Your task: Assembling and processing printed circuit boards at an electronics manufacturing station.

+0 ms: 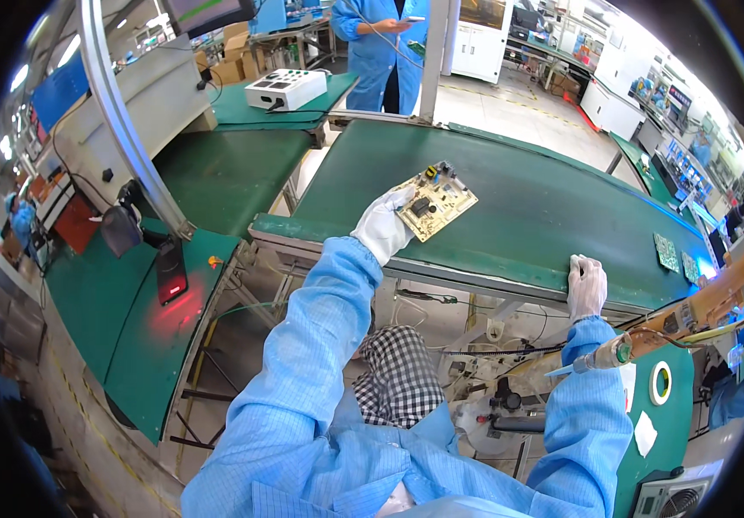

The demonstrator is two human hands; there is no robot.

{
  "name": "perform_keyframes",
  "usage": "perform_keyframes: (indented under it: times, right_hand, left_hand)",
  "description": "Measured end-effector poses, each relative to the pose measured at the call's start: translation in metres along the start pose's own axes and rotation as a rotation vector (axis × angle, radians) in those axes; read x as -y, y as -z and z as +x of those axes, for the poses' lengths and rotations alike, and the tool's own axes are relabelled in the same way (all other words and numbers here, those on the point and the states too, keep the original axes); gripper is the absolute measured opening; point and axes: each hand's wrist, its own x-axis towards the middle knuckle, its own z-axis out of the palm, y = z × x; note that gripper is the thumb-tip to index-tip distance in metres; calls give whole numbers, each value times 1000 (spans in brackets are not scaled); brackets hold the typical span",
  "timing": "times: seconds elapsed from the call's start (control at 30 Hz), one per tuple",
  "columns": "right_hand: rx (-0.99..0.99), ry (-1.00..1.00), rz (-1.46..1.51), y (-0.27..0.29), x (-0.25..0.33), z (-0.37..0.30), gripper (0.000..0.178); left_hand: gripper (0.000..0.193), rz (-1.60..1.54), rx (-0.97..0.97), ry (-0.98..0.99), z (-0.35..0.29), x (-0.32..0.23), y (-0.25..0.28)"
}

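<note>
My left hand (386, 224), in a white glove, grips a cream circuit board (437, 204) by its left edge. Dark chips, a yellow part and other components stand on the board's upper face. It is held over the green conveyor belt (510, 194), near the belt's front edge. Also gloved in white, my right hand (587, 286) rests on the front rim of the belt, its fingers curled over the top. Whether anything lies under those fingers is hidden. Two green circuit boards (666, 252) lie on the belt further right.
A black scanner (171, 271) casts red light on the green side table at left. A white box with dark round openings (286, 89) stands behind. Across the belt stands a person in a blue coat (386, 56). A tape roll (660, 382) lies on the right table.
</note>
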Motion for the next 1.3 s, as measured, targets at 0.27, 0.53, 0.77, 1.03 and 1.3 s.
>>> perform_keyframes:
  times: [0.27, 0.53, 0.77, 1.03, 1.3]
  right_hand:
    - [-13, 24, -12, -2, 0, -2, 16]
    - [9, 20, -8, -3, -2, -2, 16]
    - [16, 1, -23, 1, 0, -1, 16]
    - [19, -15, -12, 1, 3, 0, 14]
    - [34, -21, -17, -2, -3, -1, 16]
  left_hand:
    - [39, 5, 3, -12, -5, -2, -8]
    - [36, -35, 1, -2, -6, -3, -12]
    - [36, -42, 14, 14, -6, -3, -9]
    - [36, -8, -11, 1, -9, -4, -15]
    - [38, 3, -78, 35, -8, -3, -14]
